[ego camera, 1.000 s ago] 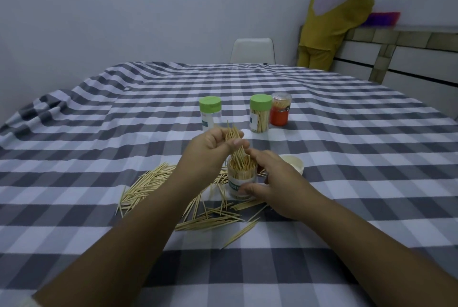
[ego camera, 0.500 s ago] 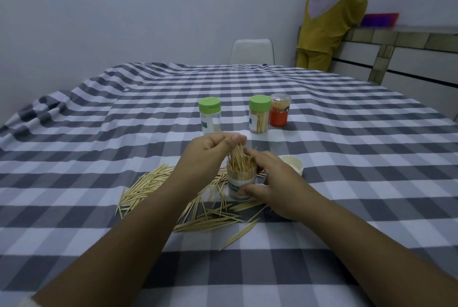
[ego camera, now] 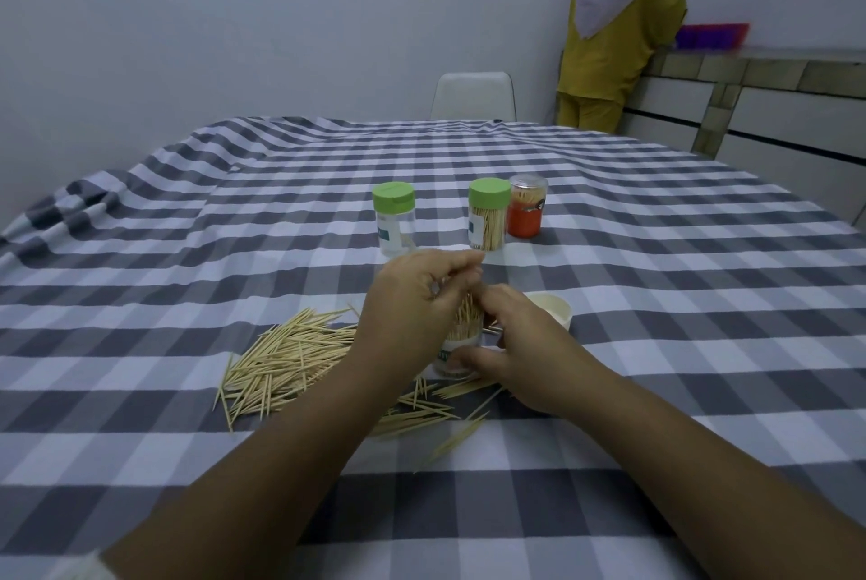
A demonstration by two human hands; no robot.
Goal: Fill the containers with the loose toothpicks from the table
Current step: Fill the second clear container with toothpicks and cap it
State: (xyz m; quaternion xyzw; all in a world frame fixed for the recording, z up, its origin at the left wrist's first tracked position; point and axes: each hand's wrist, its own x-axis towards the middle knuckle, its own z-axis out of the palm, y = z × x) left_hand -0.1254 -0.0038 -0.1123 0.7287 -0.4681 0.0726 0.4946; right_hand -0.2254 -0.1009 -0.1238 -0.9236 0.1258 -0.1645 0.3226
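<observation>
Toothpicks (ego camera: 293, 352) lie loose in a heap on the checked tablecloth (ego camera: 656, 298), just left of the open container (ego camera: 457, 352). Open container stands upright, packed with a bundle of toothpicks. Right hand (ego camera: 520, 345) curls around its right side and grips it. Left hand (ego camera: 414, 300) sits above its mouth, fingertips pinched together on the bundle tops. White lid (ego camera: 553, 310) rests just right of the container. Beyond it stand two green-capped jars (ego camera: 393, 218) and an orange jar (ego camera: 527, 211). A white chair (ego camera: 473, 96) stands at the far table edge.

Both hands curled (left (ego camera: 417, 298) higher, right (ego camera: 520, 345))
</observation>
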